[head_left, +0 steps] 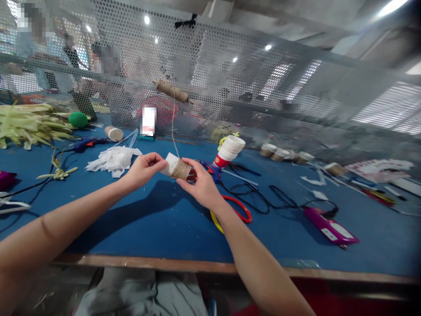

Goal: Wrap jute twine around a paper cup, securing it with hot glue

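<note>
A small white paper cup (171, 163), partly wound with brown twine (182, 169), is held tilted above the table. My right hand (204, 184) is closed around its twine-covered end, thumb below and fingers above. My left hand (146, 170) pinches the bare white end between thumb and fingertips. From the cup, a strand of twine (173, 125) rises to a twine spool (171, 91) mounted on the mesh panel. Just beyond my right hand lie a blue glue gun (214, 172) and a stack of paper cups (230, 149). Red-and-yellow-handled scissors (241, 208) lie partly hidden under my right forearm.
The blue table (148, 237) ends at a perforated metal panel (210, 66). White scraps (115, 159), another glue gun (88, 144) and pale husks (29, 125) lie left. A purple device (330, 226), black cable (253, 202) and several twine-wrapped cups (279, 153) are right. People stand behind the panel.
</note>
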